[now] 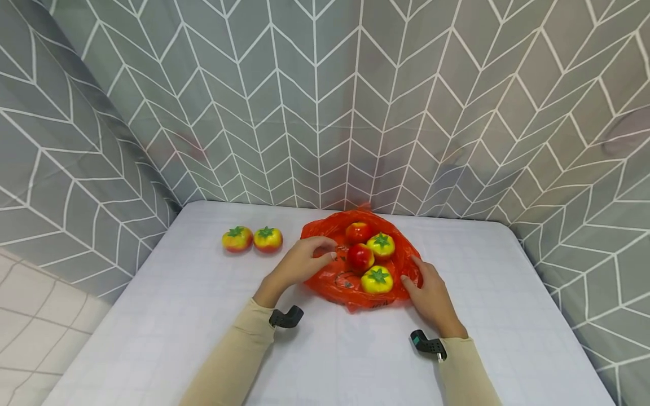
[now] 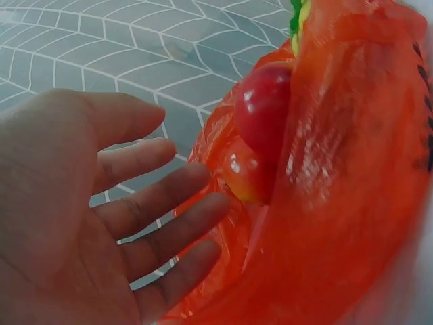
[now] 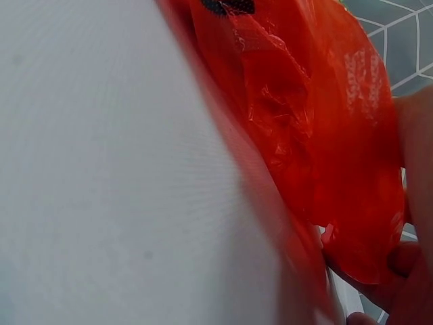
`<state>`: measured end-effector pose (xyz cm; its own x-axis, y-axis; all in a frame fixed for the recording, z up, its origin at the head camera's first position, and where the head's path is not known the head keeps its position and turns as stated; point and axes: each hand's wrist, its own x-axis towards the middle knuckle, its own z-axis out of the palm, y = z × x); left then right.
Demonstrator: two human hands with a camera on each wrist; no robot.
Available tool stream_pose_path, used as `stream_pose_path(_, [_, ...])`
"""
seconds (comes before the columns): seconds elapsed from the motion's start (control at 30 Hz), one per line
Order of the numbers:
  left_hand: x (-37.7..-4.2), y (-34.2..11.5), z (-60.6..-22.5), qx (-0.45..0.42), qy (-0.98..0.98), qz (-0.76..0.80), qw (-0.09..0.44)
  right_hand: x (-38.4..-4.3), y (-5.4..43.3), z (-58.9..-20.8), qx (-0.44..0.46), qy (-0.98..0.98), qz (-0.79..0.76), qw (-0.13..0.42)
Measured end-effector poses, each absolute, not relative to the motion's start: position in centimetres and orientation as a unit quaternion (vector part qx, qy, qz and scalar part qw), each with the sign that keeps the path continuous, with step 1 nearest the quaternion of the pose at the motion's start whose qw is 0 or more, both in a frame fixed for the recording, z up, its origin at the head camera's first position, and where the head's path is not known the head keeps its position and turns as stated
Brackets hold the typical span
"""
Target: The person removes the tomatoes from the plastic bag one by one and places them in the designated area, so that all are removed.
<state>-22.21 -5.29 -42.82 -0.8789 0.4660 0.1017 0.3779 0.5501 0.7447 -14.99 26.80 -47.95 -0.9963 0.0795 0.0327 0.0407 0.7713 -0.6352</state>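
Note:
A red plastic bag [image 1: 330, 282] lies spread open on the table, printed with dark marks. Several shiny red-and-yellow tomato-like fruits [image 1: 360, 258] sit in it, some showing green star-shaped tops. My left hand [image 1: 301, 260] hovers at the bag's left side, its fingers apart and nothing between them; in the left wrist view the bag [image 2: 338, 176] and red fruits [image 2: 262, 108] are just beyond the fingertips. At the right edge, my right hand [image 1: 430, 293] grips the bag's rim between thumb and fingers. The right wrist view shows the plastic [image 3: 352, 169] stretched up to that hand, which is partly cut off.
Two more red-and-yellow fruits [image 1: 253, 239] with green tops stand side by side on the table's back left. A white cloth covers the table [image 1: 203, 316]. Grey patterned curtains [image 1: 315, 113] hang behind it and at both sides.

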Motion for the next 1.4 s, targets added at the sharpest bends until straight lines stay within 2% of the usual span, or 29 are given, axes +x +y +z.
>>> stream_pose_path(0.3, [-23.0, -4.2, -43.0, 0.258, 0.857, 0.43, 0.119, -15.0, 26.9, -48.1, -0.031, -0.942, 0.333, 0.024])
stream_pose_path(0.6, [-23.5, -2.9, -42.9, 0.246, 0.871, 0.411, 0.111, -14.9, 26.8, -48.0, -0.033, -0.941, 0.335, 0.025])
stream_pose_path(1.4, [-24.1, -0.6, -42.9, 0.191, 0.895, 0.368, 0.168, -14.9, 26.7, -48.0, -0.026, -0.942, 0.333, 0.035])
